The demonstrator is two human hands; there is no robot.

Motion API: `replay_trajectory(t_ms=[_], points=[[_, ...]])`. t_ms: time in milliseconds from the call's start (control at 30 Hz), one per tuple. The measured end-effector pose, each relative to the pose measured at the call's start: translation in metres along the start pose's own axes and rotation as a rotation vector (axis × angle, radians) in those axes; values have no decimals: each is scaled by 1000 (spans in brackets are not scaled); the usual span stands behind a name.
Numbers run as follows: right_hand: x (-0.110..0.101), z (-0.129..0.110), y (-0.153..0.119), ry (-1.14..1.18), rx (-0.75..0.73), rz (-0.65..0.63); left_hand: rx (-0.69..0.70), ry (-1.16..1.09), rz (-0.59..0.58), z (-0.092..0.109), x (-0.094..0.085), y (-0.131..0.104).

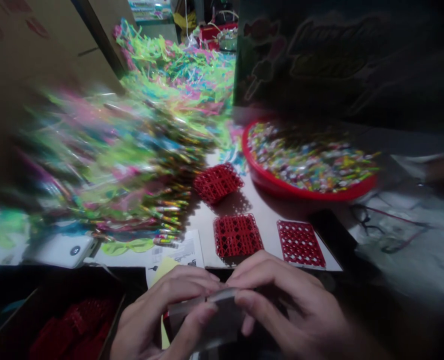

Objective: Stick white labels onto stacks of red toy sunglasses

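Note:
Near the bottom centre, my left hand (165,312) and my right hand (289,300) meet around a dark grey, shiny flat item (224,320). Thumbs rest on its near face and fingers curl over its top edge; its lower part is cut off and what it is cannot be made out. Just beyond my fingers lies a red lattice square stack (238,235). Another red lattice piece (217,183) sits tilted behind it, and a thinner red lattice square (300,243) lies flat to the right. Yellow paper (164,270) shows beside my left hand.
A red basin (270,186) holds small wrapped pieces. Colourful streamer bundles (124,155) cover the left. A white phone (62,249), a dark phone (334,235) and glasses (368,227) lie near the edge. At lower left, a box (119,312) holds red pieces; clear plastic (417,250) is at right.

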State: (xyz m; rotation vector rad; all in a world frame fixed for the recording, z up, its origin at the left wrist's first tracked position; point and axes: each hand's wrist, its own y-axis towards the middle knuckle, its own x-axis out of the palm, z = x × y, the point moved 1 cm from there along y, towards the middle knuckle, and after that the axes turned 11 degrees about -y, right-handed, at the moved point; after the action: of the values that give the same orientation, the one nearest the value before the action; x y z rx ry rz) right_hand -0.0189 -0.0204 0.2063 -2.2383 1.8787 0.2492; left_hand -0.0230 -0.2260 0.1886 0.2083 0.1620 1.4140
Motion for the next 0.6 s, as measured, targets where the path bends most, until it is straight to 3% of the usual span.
replay_trajectory(t_ms=[100,233,433,600], points=[[-5,-2,1,5,4,12,61,69,-103,-3,-8,-1],[-11,2,1,-169,-149,95,76,218,-180,-4,-10,1],[-18,12,3,-496,-402,243,61,532,-5,-6,-12,-1],[-20,10,9,-432,-517,252,59,374,49,-5,-5,-8]])
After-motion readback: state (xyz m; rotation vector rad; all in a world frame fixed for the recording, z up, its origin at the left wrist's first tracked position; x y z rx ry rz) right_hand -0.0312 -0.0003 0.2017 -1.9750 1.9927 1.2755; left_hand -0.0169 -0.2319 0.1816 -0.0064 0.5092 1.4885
